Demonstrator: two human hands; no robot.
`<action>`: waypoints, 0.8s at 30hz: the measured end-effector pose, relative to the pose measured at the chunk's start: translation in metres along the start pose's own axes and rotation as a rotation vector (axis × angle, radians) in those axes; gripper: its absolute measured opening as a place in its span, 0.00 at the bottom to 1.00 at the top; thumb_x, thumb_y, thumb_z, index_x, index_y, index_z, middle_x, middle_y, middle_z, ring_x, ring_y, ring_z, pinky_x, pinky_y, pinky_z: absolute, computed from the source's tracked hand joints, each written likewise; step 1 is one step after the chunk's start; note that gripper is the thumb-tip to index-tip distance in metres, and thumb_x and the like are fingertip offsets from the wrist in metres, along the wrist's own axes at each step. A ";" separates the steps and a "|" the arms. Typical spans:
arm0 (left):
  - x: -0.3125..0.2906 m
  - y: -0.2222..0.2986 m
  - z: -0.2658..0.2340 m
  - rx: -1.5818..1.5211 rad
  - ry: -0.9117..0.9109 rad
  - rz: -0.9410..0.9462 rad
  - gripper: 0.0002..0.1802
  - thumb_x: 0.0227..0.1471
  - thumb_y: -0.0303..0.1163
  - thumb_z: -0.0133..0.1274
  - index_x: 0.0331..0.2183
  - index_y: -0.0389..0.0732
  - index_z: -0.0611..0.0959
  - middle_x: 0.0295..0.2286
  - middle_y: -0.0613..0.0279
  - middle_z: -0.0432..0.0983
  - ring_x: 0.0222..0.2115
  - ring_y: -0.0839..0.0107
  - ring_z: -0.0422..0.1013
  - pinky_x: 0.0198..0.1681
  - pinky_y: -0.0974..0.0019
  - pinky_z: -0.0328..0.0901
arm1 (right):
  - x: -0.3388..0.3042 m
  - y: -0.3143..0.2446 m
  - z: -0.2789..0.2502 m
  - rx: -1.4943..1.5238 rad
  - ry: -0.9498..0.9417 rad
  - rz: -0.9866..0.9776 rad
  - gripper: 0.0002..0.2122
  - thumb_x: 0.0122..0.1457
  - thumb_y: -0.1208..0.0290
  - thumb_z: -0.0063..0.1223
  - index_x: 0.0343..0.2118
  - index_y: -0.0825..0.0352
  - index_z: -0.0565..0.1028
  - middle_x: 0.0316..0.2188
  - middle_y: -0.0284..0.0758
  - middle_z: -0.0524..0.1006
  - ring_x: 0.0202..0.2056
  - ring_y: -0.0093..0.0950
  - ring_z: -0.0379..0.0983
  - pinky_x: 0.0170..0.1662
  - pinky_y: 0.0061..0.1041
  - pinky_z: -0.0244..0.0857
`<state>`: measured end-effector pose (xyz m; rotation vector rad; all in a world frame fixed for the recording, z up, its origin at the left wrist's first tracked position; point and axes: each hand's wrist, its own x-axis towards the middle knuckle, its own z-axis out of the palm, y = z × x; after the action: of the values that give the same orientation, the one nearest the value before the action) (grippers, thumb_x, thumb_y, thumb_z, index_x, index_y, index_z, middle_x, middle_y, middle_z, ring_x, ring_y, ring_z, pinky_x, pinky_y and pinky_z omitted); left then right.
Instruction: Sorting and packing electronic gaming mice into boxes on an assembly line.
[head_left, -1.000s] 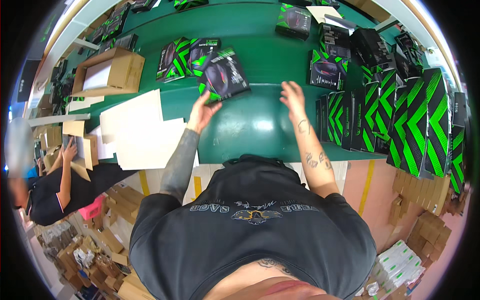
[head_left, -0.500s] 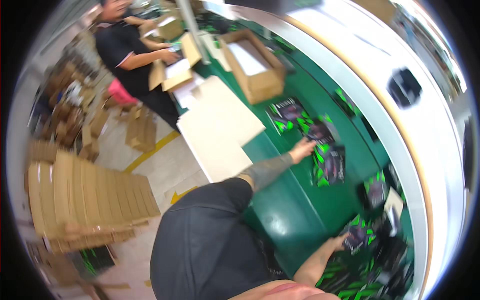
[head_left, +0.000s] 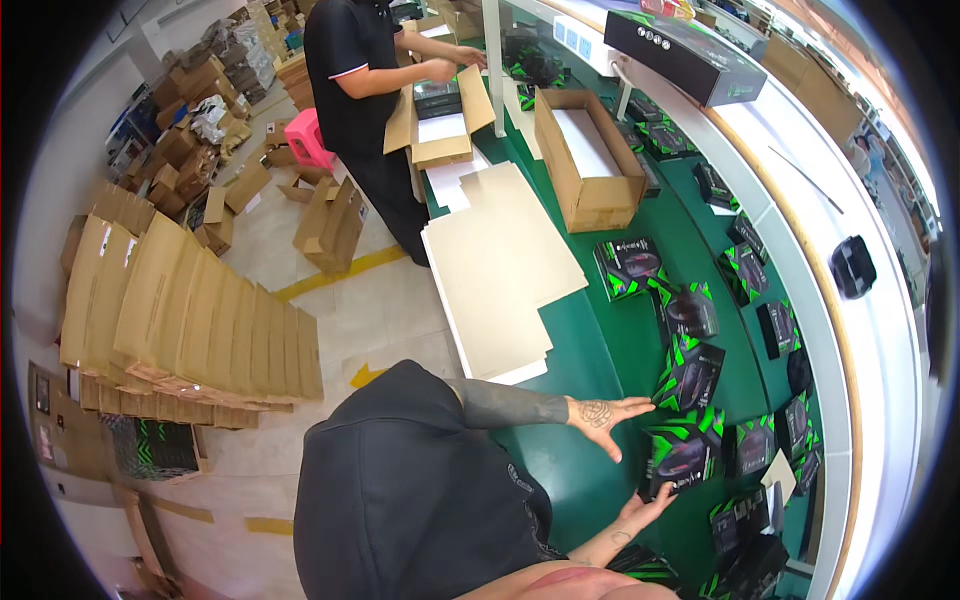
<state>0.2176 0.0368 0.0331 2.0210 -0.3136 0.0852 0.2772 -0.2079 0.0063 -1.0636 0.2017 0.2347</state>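
My right hand grips the lower edge of a black-and-green mouse box, fingertips on its face. My left hand is open, fingers spread and thumb apart, beside that box with nothing in it. Just beyond my left fingertips lies another mouse box, at a slant on the green table. Two more of the same kind, a mouse box and a mouse box, continue the line away from me, their edges touching or overlapping.
More boxes lie to the right, under a white shelf. Flat cardboard sheets and an open carton occupy the far table. A co-worker stands by another carton. Stacked flattened cartons stand on the floor.
My left hand has let go of a box in the line and drawn back, opening. My right hand has brought its box from the lower right to the line's near end. The view has shifted.
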 end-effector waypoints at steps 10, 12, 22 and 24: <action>-0.049 0.071 -0.001 -0.331 0.085 0.152 0.48 0.36 0.38 0.64 0.55 0.39 0.57 0.56 0.48 0.48 0.56 0.57 0.48 0.57 0.60 0.48 | -0.118 -0.026 0.055 0.344 -0.172 0.005 0.29 0.55 0.51 0.35 0.54 0.68 0.56 0.51 0.41 0.62 0.52 0.36 0.60 0.54 0.40 0.55; -0.043 0.087 -0.013 -0.059 0.185 0.166 0.42 0.34 0.35 0.64 0.51 0.37 0.65 0.51 0.47 0.58 0.54 0.57 0.54 0.55 0.61 0.52 | -0.102 -0.015 0.041 0.454 -0.116 0.032 0.27 0.54 0.54 0.41 0.51 0.69 0.61 0.47 0.40 0.67 0.48 0.33 0.64 0.50 0.40 0.59; -0.044 0.081 -0.005 -0.827 0.551 -0.077 0.47 0.46 0.68 0.32 0.51 0.34 0.63 0.50 0.59 0.60 0.53 0.68 0.53 0.57 0.64 0.44 | -0.127 -0.014 0.071 0.131 -0.136 -0.351 0.43 0.45 0.40 0.49 0.58 0.63 0.47 0.52 0.35 0.58 0.52 0.28 0.57 0.54 0.30 0.54; -0.047 0.086 -0.009 -1.105 0.394 -0.153 0.50 0.46 0.70 0.20 0.53 0.35 0.59 0.53 0.61 0.57 0.54 0.69 0.51 0.57 0.63 0.42 | -0.129 -0.019 0.070 0.141 -0.140 -0.368 0.41 0.42 0.55 0.56 0.57 0.65 0.49 0.51 0.37 0.59 0.50 0.29 0.60 0.51 0.29 0.58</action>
<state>0.1512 0.0167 0.1021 0.8943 0.0626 0.1669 0.1631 -0.1675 0.0908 -0.9210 -0.1030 -0.0368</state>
